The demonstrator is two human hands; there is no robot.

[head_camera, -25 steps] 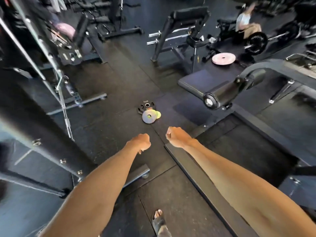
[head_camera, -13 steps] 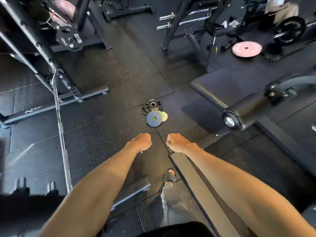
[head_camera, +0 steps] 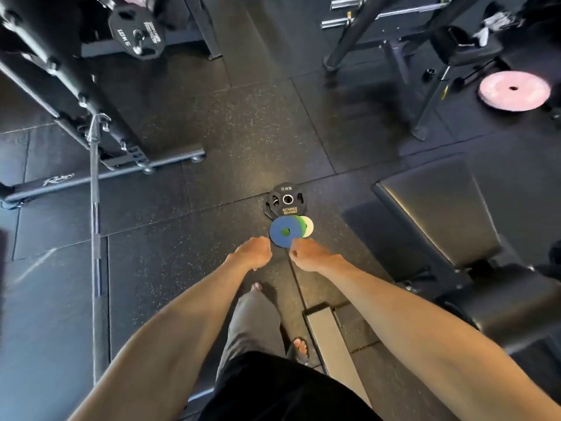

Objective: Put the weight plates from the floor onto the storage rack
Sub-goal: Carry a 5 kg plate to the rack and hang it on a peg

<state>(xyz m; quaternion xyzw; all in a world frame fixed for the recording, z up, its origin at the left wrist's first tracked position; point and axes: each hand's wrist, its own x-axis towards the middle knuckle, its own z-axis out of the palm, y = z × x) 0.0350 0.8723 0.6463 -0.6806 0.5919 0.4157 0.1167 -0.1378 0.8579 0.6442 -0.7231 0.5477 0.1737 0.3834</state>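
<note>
both hands reach forward over the dark rubber floor (head_camera: 249, 132). the left hand (head_camera: 253, 253) is clenched, the fingers curled under into a fist, and it grasps nothing. the right hand (head_camera: 306, 255) is clenched the same way and is also empty; its knuckles appear just at the near edge of the blue plate (head_camera: 280, 237), but i cannot tell if they touch it.

the plates of the task lie on the floor, just beyond the two hands, in one small pile. i count four there: one black plate (head_camera: 283, 200) marked 5kg at the far side, then one blue plate lying on top of one green plate (head_camera: 300, 222), and one pale plate (head_camera: 309, 233) partly under the green one at the right.

one pink plate (head_camera: 514, 90) lies alone far to the right. one black 10kg plate (head_camera: 136, 33) hangs on the black rack (head_camera: 60, 71) at the far left. one barbell (head_camera: 95, 223) lies on the floor at the left, and one padded bench (head_camera: 437, 208) stands at the right of the pile.
</note>
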